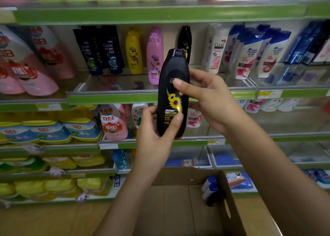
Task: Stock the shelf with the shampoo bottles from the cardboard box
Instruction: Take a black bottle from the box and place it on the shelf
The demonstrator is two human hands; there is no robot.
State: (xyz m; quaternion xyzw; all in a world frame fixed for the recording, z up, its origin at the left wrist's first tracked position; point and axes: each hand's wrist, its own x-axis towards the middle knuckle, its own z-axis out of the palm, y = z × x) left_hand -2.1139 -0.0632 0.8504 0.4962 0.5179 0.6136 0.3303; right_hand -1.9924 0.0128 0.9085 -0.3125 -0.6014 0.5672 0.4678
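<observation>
A black shampoo bottle [171, 70] with a sunflower label stands upright in the air in front of the shelf [114, 97]. My left hand [155, 134] grips its lower end, thumb across the label. My right hand [209, 98] holds its middle from the right, thumb on the front. Below lies the open cardboard box [178, 209], with white, blue-capped bottles [210, 187] and a dark one leaning in its far right corner. A matching black bottle [185, 37] stands on the shelf behind the held one.
On the same shelf stand dark Clear bottles [100, 52], a yellow bottle [133, 52], a pink bottle [154, 55] and white Head & Shoulders bottles [250, 53]. Pink and yellow detergent packs fill the left shelves. A gap lies between the pink and white bottles.
</observation>
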